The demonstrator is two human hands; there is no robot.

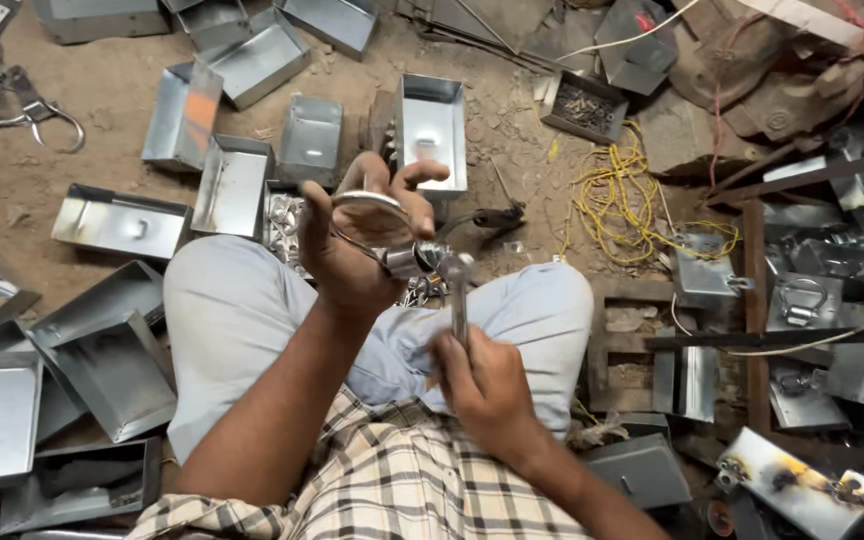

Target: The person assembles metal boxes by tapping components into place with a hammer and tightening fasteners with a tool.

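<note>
Here the person sits cross-legged on a dirt floor [72, 100], with both hands raised over the lap. The left hand [357, 245] is half curled, palm toward the camera, its fingers [422, 175] loosely bent around a small metal handle piece [372, 205], a flat curved loop with a stubby fitting at its lower end. The right hand [487, 385] is closed in a fist around the shaft of a wrench [457, 285], which stands nearly upright; the head of the wrench meets the fitting just beside the left palm. Both hands hover above the knees of the pale blue trousers [242, 310], roughly at the middle of the floor as seen from above.

Around the legs lie many open sheet-metal boxes. One tall box [432, 130] stands just beyond the left hand, toward the far edge of the floor. Several more boxes [112, 350] are stacked near the left edge, and others lie scattered toward the far left corner. A tangle of yellow wire [622, 195] lies to the right of the hands, well apart from them. A small tray of screws [582, 105] sits beyond the wire. Toward the right edge, metal plates with loop handles [802, 300] rest among dark steel bars.
</note>
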